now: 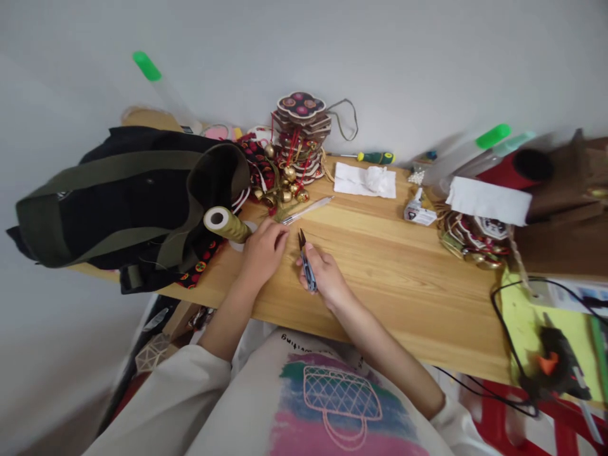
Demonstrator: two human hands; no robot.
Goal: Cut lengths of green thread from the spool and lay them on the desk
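Observation:
My right hand (323,273) is wrapped round small dark-bladed snips (308,263), whose tips point away from me above the wooden table (403,285). To its left, my left hand (266,248) has its fingers drawn together; whatever lies between them is too small to make out. Just beyond those fingers is a clear pen-like tool (308,210). A spool of olive ribbon (230,226) stands tilted beside my left hand. Behind it, golden bells (287,190) and red cords hang from a stack of patterned wooden plaques (301,107).
A black and olive bag (128,196) covers the left side. White tissue (379,180), a green screwdriver (377,158) and a small glue bottle (418,212) are at the back. On the right are a glue gun (563,361), its black cable and a brown box (560,247).

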